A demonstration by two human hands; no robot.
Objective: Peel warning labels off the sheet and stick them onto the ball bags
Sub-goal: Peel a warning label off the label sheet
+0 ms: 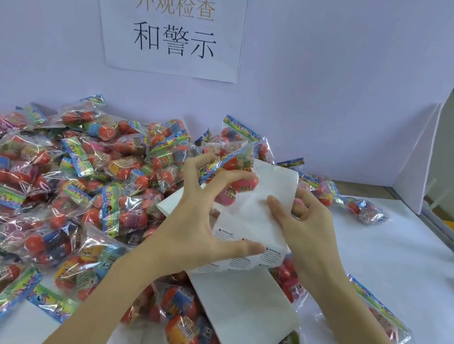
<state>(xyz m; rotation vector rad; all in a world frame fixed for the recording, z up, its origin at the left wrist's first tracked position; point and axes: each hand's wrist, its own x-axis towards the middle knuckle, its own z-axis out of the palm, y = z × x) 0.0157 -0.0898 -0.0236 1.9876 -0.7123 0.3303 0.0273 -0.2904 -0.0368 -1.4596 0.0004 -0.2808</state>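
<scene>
Left thumb (249,246) pressed on a WARNING label (273,253), fingers curled around a ball bag (233,170): the left hand (197,220) holds bag and label sheet (253,220) together above the table (398,282), while the right hand (309,229) pinches the sheet's right side, thumb on top. Heaped ball bags (53,189) wait beyond, under a posted sign (175,18). Peeling likely goes best by lifting one label corner slowly, keeping the backing taut.
</scene>
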